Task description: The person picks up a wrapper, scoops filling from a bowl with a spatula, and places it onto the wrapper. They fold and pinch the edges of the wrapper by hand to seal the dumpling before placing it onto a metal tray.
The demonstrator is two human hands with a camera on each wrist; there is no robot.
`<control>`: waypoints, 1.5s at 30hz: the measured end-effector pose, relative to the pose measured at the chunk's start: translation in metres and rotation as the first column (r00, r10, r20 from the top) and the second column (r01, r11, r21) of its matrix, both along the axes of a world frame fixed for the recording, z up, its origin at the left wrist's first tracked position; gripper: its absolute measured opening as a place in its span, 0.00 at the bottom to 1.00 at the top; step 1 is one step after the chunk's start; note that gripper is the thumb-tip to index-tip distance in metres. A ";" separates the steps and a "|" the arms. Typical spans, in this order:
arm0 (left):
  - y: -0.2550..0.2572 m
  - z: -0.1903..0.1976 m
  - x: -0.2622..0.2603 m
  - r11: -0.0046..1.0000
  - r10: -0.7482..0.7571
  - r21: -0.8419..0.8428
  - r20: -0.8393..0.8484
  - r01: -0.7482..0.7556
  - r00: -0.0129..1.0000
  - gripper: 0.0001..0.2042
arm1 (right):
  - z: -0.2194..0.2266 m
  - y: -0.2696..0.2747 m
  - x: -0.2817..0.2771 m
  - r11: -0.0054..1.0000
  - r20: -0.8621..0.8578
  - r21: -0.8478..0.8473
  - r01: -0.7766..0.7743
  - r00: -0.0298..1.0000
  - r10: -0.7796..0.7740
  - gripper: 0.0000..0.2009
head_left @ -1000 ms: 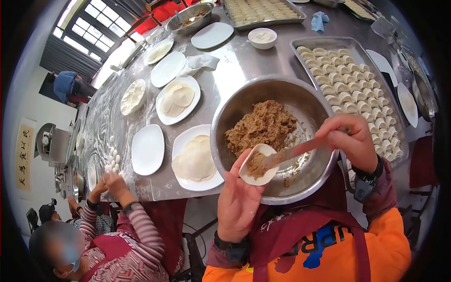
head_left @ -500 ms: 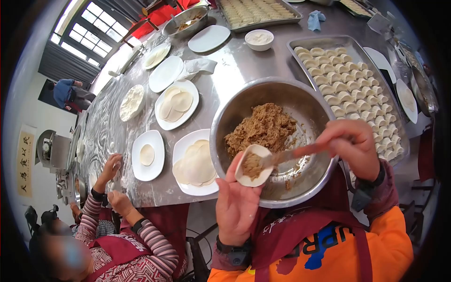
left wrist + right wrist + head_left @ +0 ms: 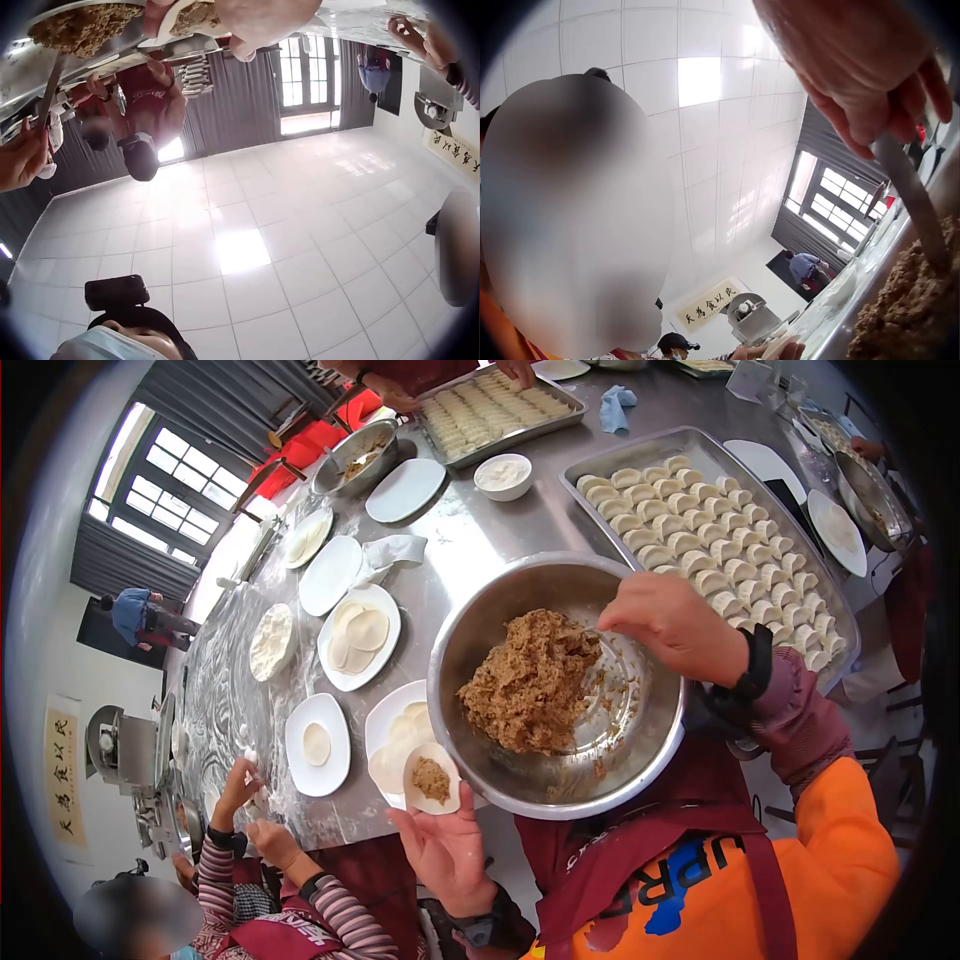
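My left hand (image 3: 447, 857) is palm up beside the steel bowl (image 3: 655, 785), left of its near rim. It holds a round dumpling wrapper (image 3: 411, 792) with a small mound of brown filling (image 3: 431, 780) in its middle. Over the bowl's right side, my right hand (image 3: 685, 628) grips a flat spatula (image 3: 911, 195), which the hand hides in the head view. In the right wrist view the spatula's tip touches the heap of brown filling (image 3: 907, 307). That heap (image 3: 530, 680) lies in the left part of the bowl.
Right of the bowl is a tray (image 3: 840, 650) of folded dumplings. Left are a plate (image 3: 375, 725) of stacked wrappers, a plate (image 3: 325, 775) with one wrapper and a bowl of flour (image 3: 272, 642). Another person's hands (image 3: 262, 830) work nearby; a second tray (image 3: 570, 418) is at the back.
My left hand has carried the filled wrapper left and down, away from the bowl's middle. The spatula has left the wrapper, and my right hand has turned over the bowl.
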State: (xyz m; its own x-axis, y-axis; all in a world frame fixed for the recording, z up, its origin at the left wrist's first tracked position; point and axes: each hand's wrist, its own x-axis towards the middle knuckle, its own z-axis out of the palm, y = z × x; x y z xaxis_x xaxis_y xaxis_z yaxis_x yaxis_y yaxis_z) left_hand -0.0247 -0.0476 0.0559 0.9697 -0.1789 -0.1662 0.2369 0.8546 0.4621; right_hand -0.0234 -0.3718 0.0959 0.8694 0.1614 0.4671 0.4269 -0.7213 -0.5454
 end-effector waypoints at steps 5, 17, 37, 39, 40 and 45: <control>-0.028 0.015 -0.009 0.978 -0.184 0.112 0.051 0.177 0.982 0.30 | -0.022 -0.012 0.013 0.999 -0.043 -0.048 0.005 0.999 -0.007 0.04; -0.073 0.024 -0.014 0.827 -0.537 0.244 0.075 0.507 0.840 0.37 | 0.006 0.025 -0.047 0.964 0.358 -0.220 0.147 0.932 -0.060 0.12; -0.084 0.021 -0.032 0.814 -0.515 0.342 0.050 0.469 0.856 0.24 | -0.018 0.074 -0.047 0.870 0.005 0.484 -0.097 0.994 0.108 0.06; -0.085 0.020 -0.033 0.820 -0.494 0.355 0.043 0.449 0.868 0.22 | -0.018 0.075 -0.048 0.858 -0.048 0.511 -0.056 0.994 0.093 0.06; -0.086 0.018 -0.033 0.818 -0.486 0.376 0.046 0.436 0.873 0.21 | -0.018 0.076 -0.049 0.851 -0.073 0.524 -0.034 0.994 0.085 0.06; -0.086 0.016 -0.034 0.844 -0.431 0.380 0.060 0.379 0.900 0.20 | -0.019 0.079 -0.051 0.811 -0.005 0.585 -0.024 0.999 0.032 0.07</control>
